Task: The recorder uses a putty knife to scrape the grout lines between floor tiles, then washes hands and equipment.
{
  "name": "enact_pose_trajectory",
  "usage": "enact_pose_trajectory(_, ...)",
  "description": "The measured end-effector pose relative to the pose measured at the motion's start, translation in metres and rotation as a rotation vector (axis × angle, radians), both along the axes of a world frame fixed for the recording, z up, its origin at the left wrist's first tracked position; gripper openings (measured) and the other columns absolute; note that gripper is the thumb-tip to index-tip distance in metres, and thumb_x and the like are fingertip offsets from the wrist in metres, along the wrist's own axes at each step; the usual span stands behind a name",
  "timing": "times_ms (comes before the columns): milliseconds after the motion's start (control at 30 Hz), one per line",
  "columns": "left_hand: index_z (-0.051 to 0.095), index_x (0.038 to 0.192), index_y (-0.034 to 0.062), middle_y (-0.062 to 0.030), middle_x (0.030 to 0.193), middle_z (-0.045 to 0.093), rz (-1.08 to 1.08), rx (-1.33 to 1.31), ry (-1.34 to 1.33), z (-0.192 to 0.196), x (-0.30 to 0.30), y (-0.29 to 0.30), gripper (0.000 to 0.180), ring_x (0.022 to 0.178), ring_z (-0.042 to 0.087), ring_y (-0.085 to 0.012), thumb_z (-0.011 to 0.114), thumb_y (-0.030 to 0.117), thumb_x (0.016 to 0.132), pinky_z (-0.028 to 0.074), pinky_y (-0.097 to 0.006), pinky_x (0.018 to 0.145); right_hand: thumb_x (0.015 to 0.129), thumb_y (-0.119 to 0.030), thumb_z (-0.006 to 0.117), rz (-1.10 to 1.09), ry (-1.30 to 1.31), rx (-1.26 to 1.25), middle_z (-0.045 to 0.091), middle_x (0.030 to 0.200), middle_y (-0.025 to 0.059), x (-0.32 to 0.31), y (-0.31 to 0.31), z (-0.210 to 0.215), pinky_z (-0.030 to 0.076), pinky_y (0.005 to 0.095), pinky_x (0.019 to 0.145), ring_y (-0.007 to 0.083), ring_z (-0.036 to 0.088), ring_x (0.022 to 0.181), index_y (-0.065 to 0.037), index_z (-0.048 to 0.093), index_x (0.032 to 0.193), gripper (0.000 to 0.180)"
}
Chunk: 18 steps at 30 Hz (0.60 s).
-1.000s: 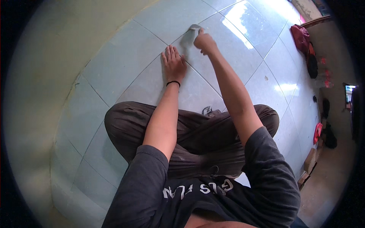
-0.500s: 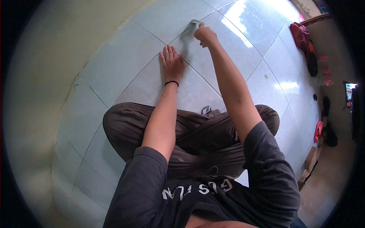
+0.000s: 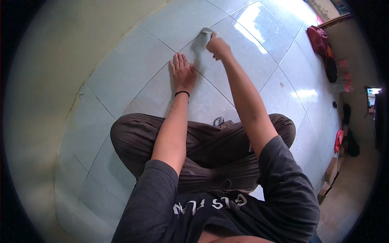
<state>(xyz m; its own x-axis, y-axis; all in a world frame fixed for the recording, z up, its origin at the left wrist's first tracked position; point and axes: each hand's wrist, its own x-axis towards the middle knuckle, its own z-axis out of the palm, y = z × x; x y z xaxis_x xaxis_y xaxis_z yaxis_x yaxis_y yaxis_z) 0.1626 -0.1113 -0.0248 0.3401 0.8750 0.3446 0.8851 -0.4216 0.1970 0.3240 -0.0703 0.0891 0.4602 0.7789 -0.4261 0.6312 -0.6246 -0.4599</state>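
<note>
My left hand (image 3: pixel 183 73) lies palm down on the tiled floor (image 3: pixel 133 60), fingers stretched out and thumb apart, with a thin black band around the wrist. To its right and farther out, my right hand (image 3: pixel 219 47) is closed in a fist around a tool that looks like a hammer (image 3: pixel 208 30). The hammer's grey metal head shows beyond the thumb, its curved end pointing left. Most of its handle is hidden in my fist. The head is above the floor near a tile joint, and a soft shadow falls below it.
My crossed legs in dark trousers (image 3: pixel 142 137) are close in front of me. A pale wall (image 3: pixel 44 101) runs along the left. At the right lie a dark red bag (image 3: pixel 318 40), a red item (image 3: pixel 338 139) and cardboard pieces (image 3: pixel 333 170).
My right hand and the hammer have moved slightly nearer to me. My left hand remains flat on the floor, and the whole view has shifted a little.
</note>
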Motion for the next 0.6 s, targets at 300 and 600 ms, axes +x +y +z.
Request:
enact_pose_trajectory(300,0.037,0.135,-0.0030,-0.0164,0.144,0.034,0.006,0.003,0.003,0.004,-0.003,-0.002,0.054,0.137,0.026,-0.0271,0.033,0.034,0.096,0.014,-0.046,0.113,0.080,-0.009,0.041,-0.016,-0.040,0.072,0.067,0.087,0.0195,-0.012,0.007,0.002,0.054,0.0373,0.052,0.0271,0.067,0.061,-0.002,0.026,0.142,0.064)
enact_pose_trajectory(600,0.040,0.134,-0.0025,-0.0157,0.143,0.036,-0.005,0.000,-0.034,0.011,0.005,-0.002,0.052,0.136,0.028,-0.0263,0.037,0.030,0.094,0.014,-0.046,0.113,0.080,-0.007,0.038,0.013,-0.089,0.062,0.066,0.084,0.0195,-0.002,0.008,0.018,0.054,0.0356,0.048,0.0264,0.066,0.058,-0.001,0.022,0.142,0.064)
